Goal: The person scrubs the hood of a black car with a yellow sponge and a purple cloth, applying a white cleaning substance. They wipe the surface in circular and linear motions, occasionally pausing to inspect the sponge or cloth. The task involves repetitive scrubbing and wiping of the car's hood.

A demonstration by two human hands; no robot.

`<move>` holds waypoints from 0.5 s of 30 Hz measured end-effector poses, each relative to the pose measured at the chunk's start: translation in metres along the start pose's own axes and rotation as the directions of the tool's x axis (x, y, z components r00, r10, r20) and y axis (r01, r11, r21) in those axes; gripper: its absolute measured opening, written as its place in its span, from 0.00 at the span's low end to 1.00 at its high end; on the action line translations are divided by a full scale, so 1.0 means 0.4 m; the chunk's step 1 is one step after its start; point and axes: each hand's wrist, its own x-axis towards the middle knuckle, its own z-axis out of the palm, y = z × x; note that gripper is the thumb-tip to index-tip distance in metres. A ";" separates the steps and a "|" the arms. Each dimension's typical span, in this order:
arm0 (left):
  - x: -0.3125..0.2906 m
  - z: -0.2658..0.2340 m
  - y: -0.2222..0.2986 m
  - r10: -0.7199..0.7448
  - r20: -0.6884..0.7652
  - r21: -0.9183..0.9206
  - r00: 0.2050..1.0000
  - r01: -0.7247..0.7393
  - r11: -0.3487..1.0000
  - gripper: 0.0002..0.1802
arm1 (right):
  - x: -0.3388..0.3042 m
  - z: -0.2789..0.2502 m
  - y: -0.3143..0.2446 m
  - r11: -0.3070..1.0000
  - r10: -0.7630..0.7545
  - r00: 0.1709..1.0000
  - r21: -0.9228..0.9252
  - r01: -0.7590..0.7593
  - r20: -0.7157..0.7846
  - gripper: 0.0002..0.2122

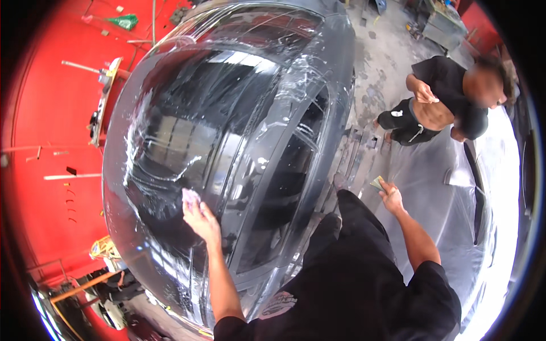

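My left hand [202,223] reaches over the dark car [256,165] and has its fingers on a crumpled pinkish-white cloth [190,196]. The cloth is against the car's glossy black roof, where whitish smears and streaks show. On the other side of my body, away from the car, my right hand [391,199] grips a small flat yellow-green pad [377,182]. The pad's exact kind cannot be made out. Below my left forearm the car's side windows show, with wet-looking pale marks along the frame above them.
Another person [449,96] in dark clothes stands at the upper right, one hand raised. Beside me on the right is a large surface under a grey sheet [426,227]. A red wall [51,113] with a mounted rack [105,102] runs along the left. A metal cabinet [446,25] stands far back.
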 end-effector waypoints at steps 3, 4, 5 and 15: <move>0.134 0.123 0.163 0.137 0.022 0.042 0.990 -0.138 0.990 0.21 | -0.013 -0.004 0.060 1.000 0.027 0.999 0.001 -0.027 -0.017 0.27; 0.184 0.163 0.220 0.179 0.029 0.052 0.983 -0.180 0.982 0.21 | -0.020 -0.009 0.081 0.998 0.065 0.998 0.018 -0.065 -0.010 0.27; 0.233 0.202 0.284 0.196 0.053 0.054 0.979 -0.199 0.979 0.22 | -0.022 -0.018 0.103 0.994 0.102 0.995 0.034 -0.102 -0.003 0.28; 0.569 0.590 0.728 0.456 0.248 0.103 0.855 -0.492 0.865 0.25 | -0.069 -0.072 0.269 0.937 0.341 0.939 0.083 -0.338 -0.028 0.27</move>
